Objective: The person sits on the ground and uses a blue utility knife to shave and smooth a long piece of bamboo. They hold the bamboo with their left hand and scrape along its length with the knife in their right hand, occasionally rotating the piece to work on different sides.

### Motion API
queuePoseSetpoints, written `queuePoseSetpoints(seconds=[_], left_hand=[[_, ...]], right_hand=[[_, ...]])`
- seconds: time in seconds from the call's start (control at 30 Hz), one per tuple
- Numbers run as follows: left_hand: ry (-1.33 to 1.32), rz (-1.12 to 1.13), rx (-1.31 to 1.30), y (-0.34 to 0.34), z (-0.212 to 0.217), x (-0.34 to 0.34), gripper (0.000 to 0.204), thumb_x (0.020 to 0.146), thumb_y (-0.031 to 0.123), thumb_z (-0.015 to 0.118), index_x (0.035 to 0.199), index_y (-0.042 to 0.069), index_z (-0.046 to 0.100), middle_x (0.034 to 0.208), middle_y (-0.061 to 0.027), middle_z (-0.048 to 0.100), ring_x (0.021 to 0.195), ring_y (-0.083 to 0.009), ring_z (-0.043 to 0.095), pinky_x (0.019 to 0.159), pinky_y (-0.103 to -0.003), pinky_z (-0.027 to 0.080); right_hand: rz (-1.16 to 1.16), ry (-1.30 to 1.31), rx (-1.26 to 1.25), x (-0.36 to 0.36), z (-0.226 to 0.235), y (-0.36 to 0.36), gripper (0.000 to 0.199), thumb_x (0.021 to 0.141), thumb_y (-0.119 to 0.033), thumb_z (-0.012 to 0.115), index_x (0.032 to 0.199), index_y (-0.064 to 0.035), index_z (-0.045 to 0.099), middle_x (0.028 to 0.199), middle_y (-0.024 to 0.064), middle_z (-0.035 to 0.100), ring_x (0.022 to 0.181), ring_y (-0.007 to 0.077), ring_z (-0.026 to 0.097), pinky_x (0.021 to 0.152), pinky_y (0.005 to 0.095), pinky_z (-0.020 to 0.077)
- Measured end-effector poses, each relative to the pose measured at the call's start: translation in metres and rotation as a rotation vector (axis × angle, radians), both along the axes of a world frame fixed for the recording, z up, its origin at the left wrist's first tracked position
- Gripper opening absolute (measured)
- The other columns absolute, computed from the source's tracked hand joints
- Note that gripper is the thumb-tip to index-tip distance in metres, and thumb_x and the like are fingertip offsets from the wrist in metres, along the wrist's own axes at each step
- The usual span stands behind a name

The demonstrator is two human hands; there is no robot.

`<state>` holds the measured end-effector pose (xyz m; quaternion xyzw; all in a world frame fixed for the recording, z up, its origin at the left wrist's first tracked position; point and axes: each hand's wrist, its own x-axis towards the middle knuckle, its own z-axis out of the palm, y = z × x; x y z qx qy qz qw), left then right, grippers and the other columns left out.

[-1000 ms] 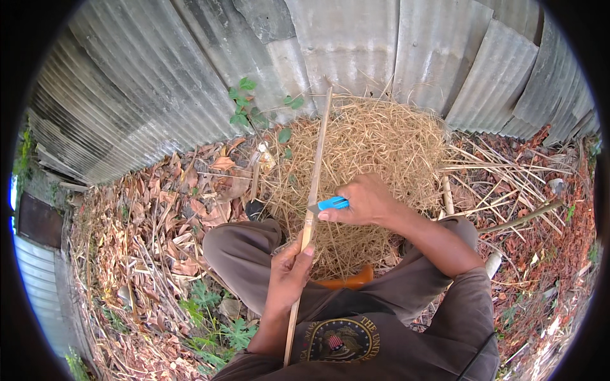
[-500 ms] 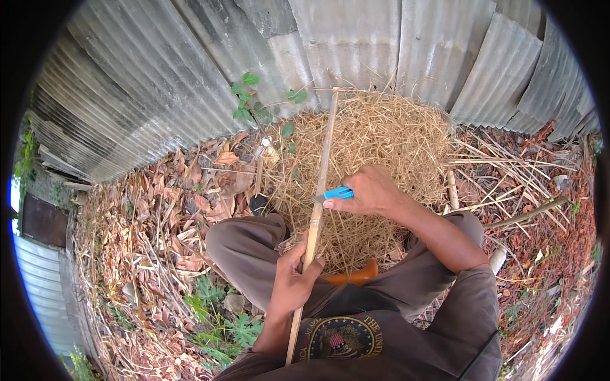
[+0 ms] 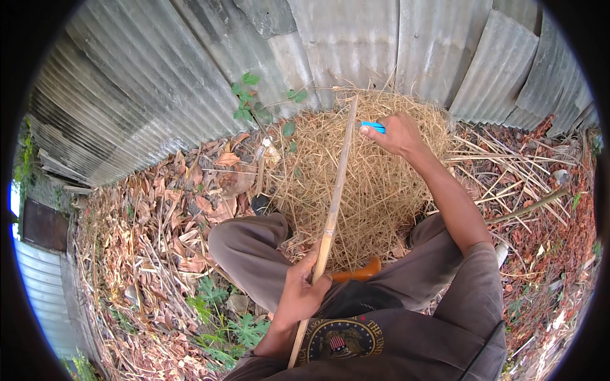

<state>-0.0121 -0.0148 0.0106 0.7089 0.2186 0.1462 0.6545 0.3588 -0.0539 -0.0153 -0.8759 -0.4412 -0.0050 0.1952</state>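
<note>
My left hand (image 3: pixel 305 284) is wrapped round the lower part of a long, pale bamboo strip (image 3: pixel 340 180). The strip slants up and away from my lap, its far end over a heap of dry straw-like shavings (image 3: pixel 381 190). In my closed right hand (image 3: pixel 398 134) is a small blue-handled knife (image 3: pixel 373 127), just right of the strip near its far end. The blade is too small to make out, so I cannot tell whether it touches the bamboo. An orange-brown curved handle (image 3: pixel 359 272) lies between my legs, partly hidden.
Corrugated metal sheets (image 3: pixel 356 44) form a wall at the back. Dry leaves (image 3: pixel 171 222) cover the ground on the left. Loose thin sticks (image 3: pixel 508 171) lie on the right. Green plants grow by the wall (image 3: pixel 244 95) and near my left arm (image 3: pixel 244 327).
My right hand has moved up and away with the knife, toward the strip's far end. The strip's far end has swung slightly right, and my left hand has shifted a little right with it.
</note>
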Motion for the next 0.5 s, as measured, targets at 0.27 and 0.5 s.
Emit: queuePoseSetpoints(seconds=[0.27, 0.5], left_hand=[[-0.114, -0.195, -0.045, -0.014, 0.003, -0.017, 0.057, 0.080, -0.011, 0.057, 0.135, -0.002, 0.046, 0.110, -0.0042, 0.058, 0.095, -0.0075, 0.052, 0.084, -0.021, 0.042], [0.027, 0.086, -0.183, 0.016, -0.005, 0.000, 0.063, 0.076, -0.012, 0.052, 0.137, 0.004, 0.048, 0.068, 0.0082, 0.041, 0.053, -0.0002, 0.034, 0.048, -0.017, 0.026]], right_hand=[[-0.490, 0.117, 0.202, 0.104, -0.015, -0.029, 0.094, 0.078, -0.084, 0.033, 0.064, 0.0039, 0.063, 0.058, 0.0193, 0.059, 0.058, 0.0338, 0.062, 0.056, 0.0475, 0.0467], [-0.044, 0.178, 0.139, -0.025, 0.018, -0.014, 0.088, 0.077, -0.086, 0.033, 0.056, -0.0042, 0.061, 0.048, 0.0120, 0.053, 0.053, 0.0301, 0.060, 0.050, 0.0427, 0.0446]])
